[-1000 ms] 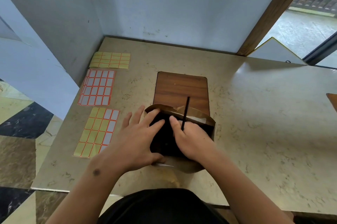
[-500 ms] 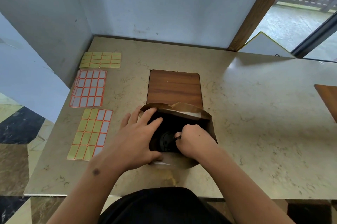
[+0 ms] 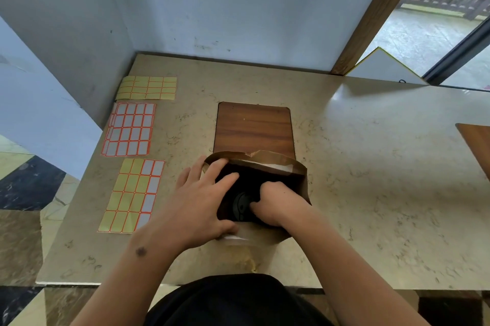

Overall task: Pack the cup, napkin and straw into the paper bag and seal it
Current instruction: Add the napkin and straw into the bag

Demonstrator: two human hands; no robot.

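A brown paper bag [image 3: 267,159] stands open on the marble table, its mouth facing up. Deep inside it I see the black lid of the cup [image 3: 238,206]. My left hand [image 3: 201,203] grips the bag's left and near rim, with fingers over the edge and the thumb under the front wall. My right hand [image 3: 278,203] is down inside the bag beside the lid, curled into a fist. The straw it held is hidden in that fist. No napkin shows.
A dark wooden board [image 3: 254,127] lies just behind the bag. Three label sticker sheets lie to the left: a yellow one [image 3: 147,88], a red-edged one [image 3: 128,128] and a mixed one [image 3: 132,194]. Another board corner [image 3: 477,142] shows at the right edge. Walls close off the back and left.
The black straw stood above the bag's rim in my right hand. That hand has pushed down into the bag and the straw is out of sight. My left hand stayed on the rim.
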